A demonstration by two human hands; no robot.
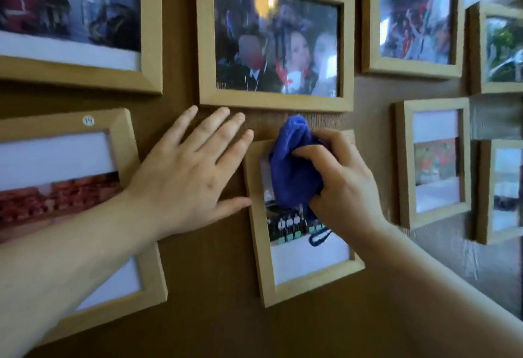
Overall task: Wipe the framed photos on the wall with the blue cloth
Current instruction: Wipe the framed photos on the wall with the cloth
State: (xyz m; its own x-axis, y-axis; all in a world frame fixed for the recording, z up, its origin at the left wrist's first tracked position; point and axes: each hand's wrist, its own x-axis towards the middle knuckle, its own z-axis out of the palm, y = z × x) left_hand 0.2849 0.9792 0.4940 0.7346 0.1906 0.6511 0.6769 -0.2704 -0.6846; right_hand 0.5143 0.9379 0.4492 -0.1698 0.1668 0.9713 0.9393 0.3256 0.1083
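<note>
My right hand point(343, 179) grips a bunched blue cloth point(293, 168) and presses it against the glass of a small upright wooden frame point(305, 281) in the lower middle of the wall. The cloth covers the upper part of that photo, and a blue loop hangs from it. My left hand point(186, 173) lies flat on the brown wall with its fingers spread, the thumb touching the left edge of the same frame. Just above hangs a wider framed photo point(276, 39) of several people.
Several more light wooden frames hang on the brown wall: a large frame point(85, 71) at top left, a tilted frame point(56, 159) under my left forearm, another frame point(411, 18) at top right and an upright frame point(434, 162) at right. More frames crowd the right edge.
</note>
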